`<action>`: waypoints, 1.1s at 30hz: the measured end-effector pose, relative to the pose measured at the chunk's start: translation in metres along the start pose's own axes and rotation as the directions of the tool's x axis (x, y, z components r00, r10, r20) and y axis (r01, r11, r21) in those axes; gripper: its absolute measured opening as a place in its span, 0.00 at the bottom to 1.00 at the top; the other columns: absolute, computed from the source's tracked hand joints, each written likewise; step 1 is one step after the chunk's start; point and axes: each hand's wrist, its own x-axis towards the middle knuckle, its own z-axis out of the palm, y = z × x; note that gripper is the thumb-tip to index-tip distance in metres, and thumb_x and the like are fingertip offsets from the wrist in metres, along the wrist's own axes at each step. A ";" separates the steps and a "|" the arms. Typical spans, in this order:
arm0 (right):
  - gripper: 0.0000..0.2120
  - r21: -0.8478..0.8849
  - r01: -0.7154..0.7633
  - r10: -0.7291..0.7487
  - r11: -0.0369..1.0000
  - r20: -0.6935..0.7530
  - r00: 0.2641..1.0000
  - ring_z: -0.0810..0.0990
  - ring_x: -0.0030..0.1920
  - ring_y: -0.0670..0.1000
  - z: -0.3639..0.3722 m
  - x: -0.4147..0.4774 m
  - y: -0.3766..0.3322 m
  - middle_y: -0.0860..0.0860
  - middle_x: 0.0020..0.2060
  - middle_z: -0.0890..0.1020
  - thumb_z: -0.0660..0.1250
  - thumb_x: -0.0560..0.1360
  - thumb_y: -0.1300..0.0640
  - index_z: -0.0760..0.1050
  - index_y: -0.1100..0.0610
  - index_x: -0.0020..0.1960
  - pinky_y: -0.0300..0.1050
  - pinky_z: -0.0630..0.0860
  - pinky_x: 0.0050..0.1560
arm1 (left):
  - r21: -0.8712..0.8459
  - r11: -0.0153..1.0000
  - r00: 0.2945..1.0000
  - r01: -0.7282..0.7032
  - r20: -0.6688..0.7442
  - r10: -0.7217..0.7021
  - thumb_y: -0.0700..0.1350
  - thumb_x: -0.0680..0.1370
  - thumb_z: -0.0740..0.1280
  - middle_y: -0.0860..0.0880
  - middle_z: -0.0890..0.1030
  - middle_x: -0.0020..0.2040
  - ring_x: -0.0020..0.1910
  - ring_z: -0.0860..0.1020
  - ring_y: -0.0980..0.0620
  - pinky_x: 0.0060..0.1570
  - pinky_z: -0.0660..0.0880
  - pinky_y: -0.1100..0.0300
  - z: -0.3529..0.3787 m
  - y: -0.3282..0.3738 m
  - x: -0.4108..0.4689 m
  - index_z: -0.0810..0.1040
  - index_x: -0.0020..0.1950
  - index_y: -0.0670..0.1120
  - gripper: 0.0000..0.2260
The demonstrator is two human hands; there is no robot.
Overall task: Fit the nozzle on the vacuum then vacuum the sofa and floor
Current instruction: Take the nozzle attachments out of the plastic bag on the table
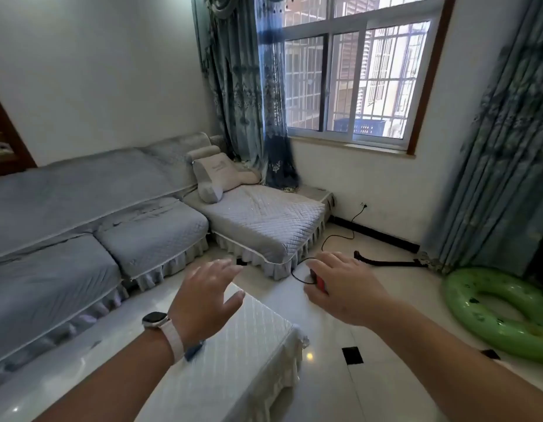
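My right hand (340, 284) is curled around a small red and black part of the vacuum (320, 283); the hand hides the rest of it. A thin black cord (340, 236) runs from it across the floor to a wall socket (363, 205). A long black tube-like piece (386, 263) lies on the tiles just beyond that hand, near the wall. My left hand (206, 296), with a white watch on the wrist, hovers with fingers spread and holds nothing. The grey quilted L-shaped sofa (258, 220) stands ahead and to the left.
A low table with a white quilted cover (233, 360) sits under my left forearm. A green inflatable ring (492, 315) lies on the glossy white tiled floor (370, 376) at the right, by a teal curtain (501, 147). A beige cushion (215, 175) rests in the sofa corner.
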 end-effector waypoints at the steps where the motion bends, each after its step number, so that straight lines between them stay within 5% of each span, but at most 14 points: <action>1: 0.28 0.014 0.016 -0.016 1.000 0.021 1.000 0.62 0.75 0.50 0.003 0.003 0.000 0.45 0.74 0.67 0.52 0.79 0.36 0.63 0.47 0.75 0.48 0.60 0.73 | -0.006 1.000 1.000 0.008 0.017 -0.008 0.64 0.76 0.53 0.50 0.76 0.70 0.70 0.72 0.47 0.68 0.67 0.47 0.004 -0.002 -0.001 0.75 0.71 0.51 0.30; 10: 0.29 0.057 0.156 -0.163 0.986 0.156 0.974 0.57 0.78 0.51 0.065 0.057 -0.033 0.47 0.78 0.61 0.50 0.81 0.35 0.58 0.46 0.78 0.51 0.54 0.77 | 0.037 0.986 0.983 0.163 0.085 -0.165 0.69 0.74 0.49 0.50 0.73 0.73 0.71 0.70 0.49 0.68 0.66 0.51 0.043 -0.055 -0.017 0.73 0.73 0.53 0.35; 33: 0.27 0.070 0.341 -0.340 0.938 0.395 0.853 0.62 0.75 0.51 0.207 0.332 -0.165 0.47 0.75 0.65 0.55 0.81 0.39 0.63 0.50 0.76 0.48 0.55 0.75 | -0.023 0.882 0.848 0.471 0.285 -0.446 0.68 0.70 0.46 0.50 0.73 0.73 0.71 0.70 0.48 0.68 0.66 0.52 0.168 -0.336 0.053 0.70 0.75 0.51 0.39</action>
